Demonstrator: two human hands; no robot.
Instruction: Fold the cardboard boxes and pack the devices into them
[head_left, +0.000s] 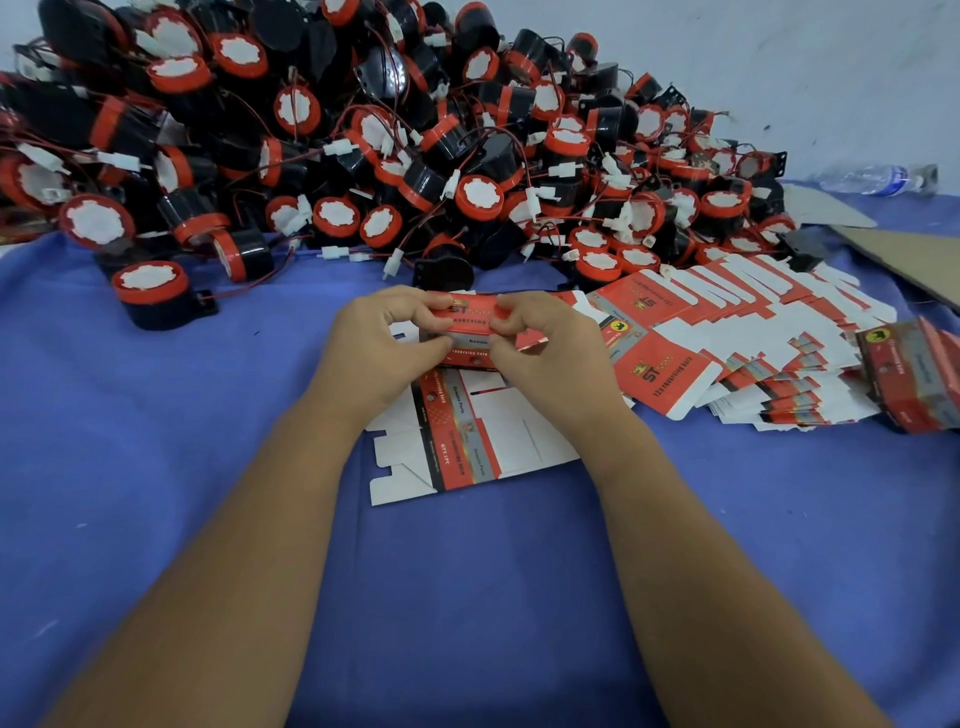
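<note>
Fingers of my left hand (387, 343) and right hand (540, 345) pinched a red carton blank (470, 325) from either end, bending it just above another flat blank (467, 441) lying on the blue cloth (156, 467). Beyond the carton rose the heap of horn devices (363, 130); right of it fanned the unfolded stack (753, 353). An uneven squeeze could have creased a panel off its score.

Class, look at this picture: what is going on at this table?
A person is folding a red printed carton, pinching it with the left hand and right hand above another flat carton. More flat cartons lie fanned out to the right. A big pile of red-and-black devices waits behind, unpacked.
</note>
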